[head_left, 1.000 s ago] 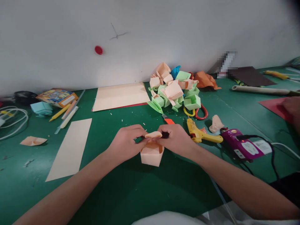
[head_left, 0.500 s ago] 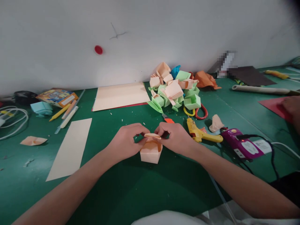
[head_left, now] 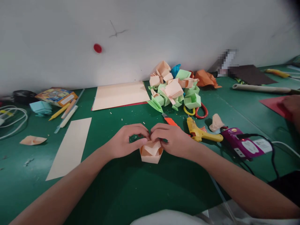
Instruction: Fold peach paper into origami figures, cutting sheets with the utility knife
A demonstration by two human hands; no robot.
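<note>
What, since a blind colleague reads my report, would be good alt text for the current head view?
A person's left hand and right hand hold the far edge of a small peach paper box at a green table. Beyond them is a pile of folded paper; a yellow glue gun lies to their right.

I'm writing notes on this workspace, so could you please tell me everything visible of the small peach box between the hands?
The small peach box looks like folded paper, with a flat front wall, slanting sides and a partly open top. A pointed flap slopes over the opening. The left hand and right hand hold its far side, hiding the edge there. It is over the green table; whether it touches is unclear.
</note>
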